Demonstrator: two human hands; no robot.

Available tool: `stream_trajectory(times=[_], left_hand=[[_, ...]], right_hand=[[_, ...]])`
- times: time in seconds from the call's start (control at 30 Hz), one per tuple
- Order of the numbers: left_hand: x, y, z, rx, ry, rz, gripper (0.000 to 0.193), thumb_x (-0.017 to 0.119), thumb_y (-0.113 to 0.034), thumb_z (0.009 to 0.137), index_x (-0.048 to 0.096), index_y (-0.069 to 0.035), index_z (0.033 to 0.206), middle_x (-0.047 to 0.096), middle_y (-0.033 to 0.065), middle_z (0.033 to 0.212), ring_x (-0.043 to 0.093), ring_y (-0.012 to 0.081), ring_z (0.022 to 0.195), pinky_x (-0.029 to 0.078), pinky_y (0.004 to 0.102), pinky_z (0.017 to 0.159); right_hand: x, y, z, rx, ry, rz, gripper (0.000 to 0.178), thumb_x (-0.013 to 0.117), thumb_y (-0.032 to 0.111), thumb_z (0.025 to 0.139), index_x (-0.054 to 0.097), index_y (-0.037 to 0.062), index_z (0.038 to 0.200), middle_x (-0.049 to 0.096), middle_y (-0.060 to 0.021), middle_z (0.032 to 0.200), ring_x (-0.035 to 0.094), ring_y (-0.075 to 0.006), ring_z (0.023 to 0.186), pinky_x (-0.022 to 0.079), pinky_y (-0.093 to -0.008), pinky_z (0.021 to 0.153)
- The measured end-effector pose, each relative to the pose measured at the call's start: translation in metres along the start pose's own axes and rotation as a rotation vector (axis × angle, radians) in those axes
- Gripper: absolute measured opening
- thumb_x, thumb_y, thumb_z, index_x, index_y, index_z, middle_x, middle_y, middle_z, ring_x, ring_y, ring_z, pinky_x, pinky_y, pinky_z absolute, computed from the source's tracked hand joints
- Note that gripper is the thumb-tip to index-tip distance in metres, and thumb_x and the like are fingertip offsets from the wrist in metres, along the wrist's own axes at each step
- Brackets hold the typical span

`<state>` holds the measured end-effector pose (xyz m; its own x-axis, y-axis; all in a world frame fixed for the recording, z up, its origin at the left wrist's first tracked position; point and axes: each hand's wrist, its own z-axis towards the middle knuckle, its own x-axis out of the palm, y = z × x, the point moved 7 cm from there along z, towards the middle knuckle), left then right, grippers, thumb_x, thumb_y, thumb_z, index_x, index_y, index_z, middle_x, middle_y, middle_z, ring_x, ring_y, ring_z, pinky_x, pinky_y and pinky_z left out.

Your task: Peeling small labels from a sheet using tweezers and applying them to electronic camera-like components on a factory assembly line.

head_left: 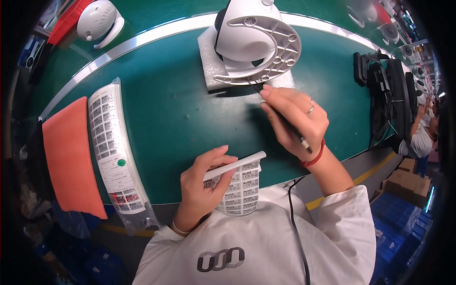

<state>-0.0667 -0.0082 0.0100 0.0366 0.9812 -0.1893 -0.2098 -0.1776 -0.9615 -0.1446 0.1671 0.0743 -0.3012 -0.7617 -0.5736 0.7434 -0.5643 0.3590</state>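
Right hand (298, 114) pinches dark pen-like tool (304, 141) — white device (246, 45) just beyond it; left hand (199, 183) grips label sheet (243, 187).

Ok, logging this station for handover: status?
Left hand holding label sheet. Right hand holding slim dark tool, tip by white device. No obstruction visible there.

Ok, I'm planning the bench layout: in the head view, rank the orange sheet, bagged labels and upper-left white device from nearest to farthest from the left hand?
From the left hand:
1. Bagged labels: to its left.
2. Orange sheet: farther left.
3. White device: far upper left.
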Motion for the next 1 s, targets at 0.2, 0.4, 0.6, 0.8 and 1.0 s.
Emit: stream_trajectory(times=[0.2, 0.4, 0.6, 0.8, 1.0], left_hand=[[-0.001, 0.0, -0.001, 0.009, -0.013, 0.003, 0.046, 0.07, 0.008, 0.078, 0.055, 0.0, 0.12, 0.071, 0.0133, 0.092, 0.071, 0.0194, 0.082, 0.056, 0.0282, 0.072], [0.0, -0.002, 0.0, 0.038, -0.008, -0.008, 0.044, 0.07, 0.007, 0.079, 0.055, -0.001, 0.119, 0.071, 0.0133, 0.091, 0.071, 0.0196, 0.081, 0.056, 0.0278, 0.07], [-0.003, -0.001, -0.002, 0.058, -0.035, -0.004, 0.042, 0.07, 0.006, 0.079, 0.056, -0.001, 0.118, 0.071, 0.0125, 0.091, 0.071, 0.0202, 0.081, 0.056, 0.0285, 0.07], [-0.006, -0.002, -0.002, 0.075, -0.012, -0.008, 0.043, 0.068, 0.009, 0.079, 0.054, 0.001, 0.118, 0.071, 0.0144, 0.092, 0.07, 0.0189, 0.086, 0.055, 0.0274, 0.074], [-0.006, -0.007, 0.0, 0.091, -0.001, -0.022, 0.041, 0.069, 0.007, 0.079, 0.056, 0.0, 0.117, 0.071, 0.0133, 0.094, 0.071, 0.0199, 0.085, 0.056, 0.0284, 0.074]], right_hand=[[0.007, -0.043, -0.024, 0.77, -0.107, 0.581, 0.024, 0.074, -0.002, 0.075, 0.07, -0.0028, 0.099, 0.072, -0.0122, 0.094, 0.07, -0.0181, 0.082, 0.052, -0.0266, 0.074], [0.009, 0.004, -0.001, -0.034, -0.044, -0.085, 0.03, 0.075, -0.006, 0.067, 0.07, 0.001, 0.096, 0.07, -0.0132, 0.088, 0.068, -0.0253, 0.077, 0.054, -0.0312, 0.066], [0.016, 0.009, -0.002, -0.061, 0.074, -0.218, 0.037, 0.067, 0.0, 0.061, 0.068, 0.0005, 0.098, 0.068, -0.0144, 0.095, 0.067, -0.0287, 0.079, 0.054, -0.0327, 0.068], [-0.016, 0.024, 0.029, 0.09, 0.137, 0.056, 0.025, 0.065, -0.004, 0.069, 0.068, 0.0005, 0.093, 0.063, -0.0137, 0.094, 0.064, -0.028, 0.096, 0.05, -0.0353, 0.082], [-0.031, -0.022, 0.095, 0.364, 0.298, 0.191, 0.026, 0.063, 0.014, 0.088, 0.058, 0.0008, 0.11, 0.051, -0.0037, 0.07, 0.044, -0.0068, 0.06, 0.033, -0.0226, 0.052]])
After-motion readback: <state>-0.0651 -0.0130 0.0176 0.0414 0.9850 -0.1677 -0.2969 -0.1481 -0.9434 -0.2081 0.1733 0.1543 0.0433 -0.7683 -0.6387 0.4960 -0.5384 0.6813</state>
